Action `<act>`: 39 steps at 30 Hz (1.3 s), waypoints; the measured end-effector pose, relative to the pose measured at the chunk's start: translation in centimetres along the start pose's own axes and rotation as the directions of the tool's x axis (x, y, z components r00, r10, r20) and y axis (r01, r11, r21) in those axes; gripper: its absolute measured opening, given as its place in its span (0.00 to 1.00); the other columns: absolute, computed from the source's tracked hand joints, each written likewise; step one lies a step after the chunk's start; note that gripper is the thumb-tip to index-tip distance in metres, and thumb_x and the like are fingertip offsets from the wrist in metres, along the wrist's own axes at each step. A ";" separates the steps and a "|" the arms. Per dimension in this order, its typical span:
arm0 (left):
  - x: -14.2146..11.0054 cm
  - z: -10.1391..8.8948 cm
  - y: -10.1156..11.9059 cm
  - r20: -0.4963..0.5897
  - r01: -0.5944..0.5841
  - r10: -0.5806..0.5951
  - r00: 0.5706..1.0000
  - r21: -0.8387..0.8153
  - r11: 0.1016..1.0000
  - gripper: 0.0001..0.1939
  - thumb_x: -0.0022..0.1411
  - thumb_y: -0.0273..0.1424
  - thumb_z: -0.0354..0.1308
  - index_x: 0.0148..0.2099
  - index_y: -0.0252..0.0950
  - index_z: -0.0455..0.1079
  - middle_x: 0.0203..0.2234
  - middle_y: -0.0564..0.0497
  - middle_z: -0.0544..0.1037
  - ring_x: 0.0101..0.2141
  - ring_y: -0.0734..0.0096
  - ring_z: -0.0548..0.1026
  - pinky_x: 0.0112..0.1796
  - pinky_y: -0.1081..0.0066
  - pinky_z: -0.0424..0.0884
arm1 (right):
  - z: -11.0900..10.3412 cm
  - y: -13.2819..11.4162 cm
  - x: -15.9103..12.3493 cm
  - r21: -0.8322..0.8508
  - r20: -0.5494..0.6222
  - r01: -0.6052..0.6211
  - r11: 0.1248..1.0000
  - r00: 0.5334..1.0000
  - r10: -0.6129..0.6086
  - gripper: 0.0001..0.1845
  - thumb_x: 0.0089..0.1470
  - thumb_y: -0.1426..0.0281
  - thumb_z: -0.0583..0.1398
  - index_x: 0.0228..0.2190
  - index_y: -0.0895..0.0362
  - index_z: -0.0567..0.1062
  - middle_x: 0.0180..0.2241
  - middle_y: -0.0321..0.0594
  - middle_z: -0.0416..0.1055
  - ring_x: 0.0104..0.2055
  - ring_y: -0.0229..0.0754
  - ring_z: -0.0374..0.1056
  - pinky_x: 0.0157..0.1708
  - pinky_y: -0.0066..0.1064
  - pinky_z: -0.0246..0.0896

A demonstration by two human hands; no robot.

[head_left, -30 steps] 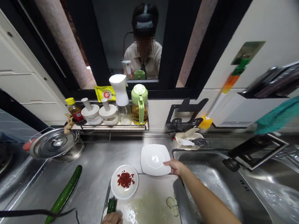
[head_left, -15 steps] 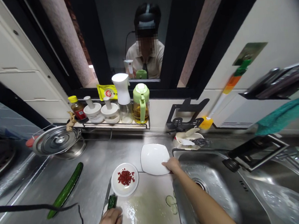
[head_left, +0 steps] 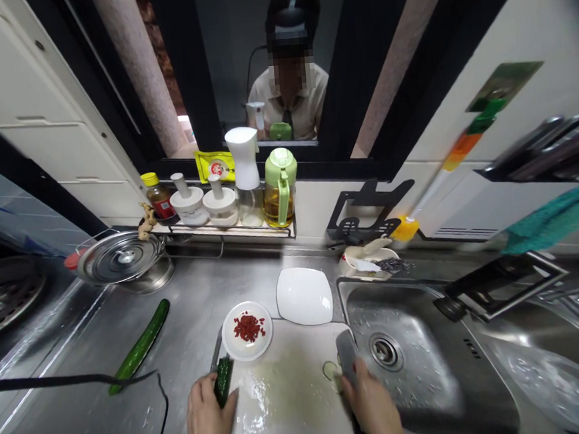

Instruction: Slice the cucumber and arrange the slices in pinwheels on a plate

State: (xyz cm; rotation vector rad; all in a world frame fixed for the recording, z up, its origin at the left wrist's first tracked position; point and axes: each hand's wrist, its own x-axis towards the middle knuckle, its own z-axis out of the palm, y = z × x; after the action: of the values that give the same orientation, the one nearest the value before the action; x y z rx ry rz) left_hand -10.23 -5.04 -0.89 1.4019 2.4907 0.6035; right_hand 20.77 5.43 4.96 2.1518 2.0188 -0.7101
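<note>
My left hand [head_left: 207, 411] is curled around a short cut piece of cucumber [head_left: 224, 381] at the left edge of the pale cutting board [head_left: 284, 404]. Along the board's right edge lies a kitchen knife [head_left: 347, 353], its blade pointing away and its dark handle toward me. My right hand [head_left: 372, 398] is over the knife, thumb on one side and fingers on the other, closed on it near the handle. A few thin cucumber slices [head_left: 330, 371] lie beside the blade, partly hidden by the hand. A white plate [head_left: 304, 296] rests just beyond the board.
A small white dish [head_left: 230, 347] with red berries sits at the board's far left corner. Left of it lies a whole cucumber [head_left: 142, 345], near a black cable [head_left: 82, 378]. The sink [head_left: 423, 380] borders the right. Condiment jars [head_left: 221, 205] and an oil jug [head_left: 280, 187] line a shelf.
My right hand has let go of the white plate and come back toward me onto the knife. My left hand stays at the cucumber piece. The view has shifted slightly.
</note>
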 end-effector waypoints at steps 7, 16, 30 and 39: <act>-0.5 0.5 -0.8 0.129 0.060 -0.048 0.990 -0.086 0.994 0.21 0.59 0.38 0.47 0.52 0.32 0.58 0.44 0.40 0.71 0.45 0.55 0.72 0.46 0.57 0.68 | 7.1 3.9 -5.9 -0.018 -0.031 0.065 0.998 0.997 -0.066 0.19 0.59 0.70 0.45 0.50 0.63 0.60 0.42 0.55 0.70 0.43 0.48 0.71 0.39 0.34 0.62; -3.1 0.9 5.3 0.331 -0.228 0.382 0.863 -0.420 0.879 0.21 0.55 0.31 0.53 0.52 0.37 0.67 0.45 0.43 0.75 0.47 0.60 0.72 0.50 0.60 0.68 | 6.4 4.7 -6.4 0.118 -0.219 0.076 0.990 0.974 -0.049 0.18 0.55 0.71 0.44 0.46 0.60 0.62 0.43 0.53 0.70 0.42 0.47 0.70 0.42 0.36 0.63; -3.1 2.6 9.3 0.370 -0.382 0.520 0.770 -0.385 0.840 0.24 0.57 0.25 0.49 0.57 0.39 0.63 0.42 0.44 0.72 0.45 0.62 0.70 0.48 0.58 0.68 | 5.3 0.3 -8.1 0.456 -0.063 0.206 0.866 0.978 -0.200 0.20 0.43 0.78 0.49 0.41 0.54 0.63 0.33 0.39 0.73 0.37 0.41 0.70 0.38 0.27 0.60; -3.3 3.0 9.7 0.264 -0.497 0.568 0.780 -0.289 0.818 0.20 0.60 0.29 0.50 0.55 0.40 0.64 0.49 0.42 0.70 0.50 0.60 0.69 0.49 0.55 0.70 | 5.3 0.3 -7.7 0.355 0.004 0.196 0.914 0.977 -0.212 0.24 0.45 0.81 0.48 0.46 0.58 0.63 0.41 0.44 0.72 0.45 0.41 0.68 0.45 0.28 0.57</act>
State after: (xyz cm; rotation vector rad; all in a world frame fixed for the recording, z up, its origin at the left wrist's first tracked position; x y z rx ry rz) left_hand 0.05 -2.63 0.81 1.9495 1.6963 0.6257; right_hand 19.59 -3.73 3.30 2.0865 2.2618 -1.2240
